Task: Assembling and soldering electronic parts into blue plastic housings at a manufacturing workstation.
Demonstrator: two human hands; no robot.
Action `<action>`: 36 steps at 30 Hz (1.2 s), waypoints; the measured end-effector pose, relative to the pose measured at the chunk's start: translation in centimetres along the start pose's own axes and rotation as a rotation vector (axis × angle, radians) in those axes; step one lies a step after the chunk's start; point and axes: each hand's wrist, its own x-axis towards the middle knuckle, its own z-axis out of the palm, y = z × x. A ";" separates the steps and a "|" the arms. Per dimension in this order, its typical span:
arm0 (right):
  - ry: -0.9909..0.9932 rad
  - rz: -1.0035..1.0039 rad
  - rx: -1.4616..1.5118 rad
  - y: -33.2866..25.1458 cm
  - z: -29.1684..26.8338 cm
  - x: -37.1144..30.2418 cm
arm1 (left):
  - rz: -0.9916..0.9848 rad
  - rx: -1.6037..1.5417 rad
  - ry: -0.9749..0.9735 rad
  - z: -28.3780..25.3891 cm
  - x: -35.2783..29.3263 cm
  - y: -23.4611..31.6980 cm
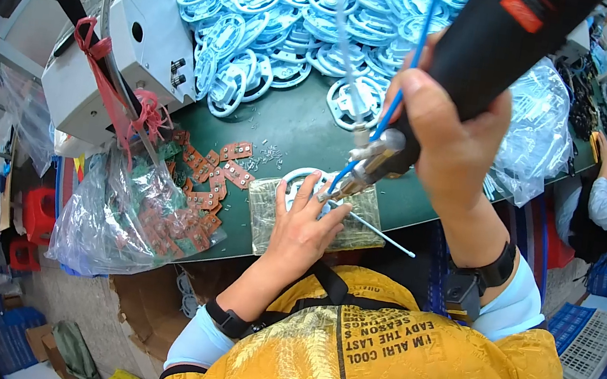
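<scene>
My right hand point(450, 136) is wrapped round a thick black electric screwdriver point(486, 52), tilted with its metal tip down to the left. A blue hose runs along the tool. The tip reaches the fingers of my left hand point(299, 229), which presses a white, wheel-shaped plastic part point(290, 178) onto a tape-wrapped block point(261, 222). My fingers and the tool nose hide most of that part. From beside it a thin white cord or rod point(382, 236) sticks out to the right. Whether the tip touches a screw I cannot make out.
Many pale round plastic parts point(282, 12) are heaped at the back. Small brown circuit boards point(205, 168) spill from a clear bag point(109, 220) at left, beside loose screws point(270, 152). A grey machine point(134, 42) stands far left. Another person point(604, 201) sits at right.
</scene>
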 end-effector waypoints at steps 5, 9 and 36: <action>-0.083 -0.057 -0.058 -0.6 0.7 0.1 | -0.044 -0.010 -0.066 0.4 -0.7 -0.3; -0.003 -0.114 -0.091 -1.5 -0.3 3.1 | 0.003 0.048 -0.021 -0.2 -0.6 -0.4; -0.234 0.074 -0.453 4.7 -7.3 -7.0 | -0.348 -0.477 0.230 -5.2 -1.5 -3.2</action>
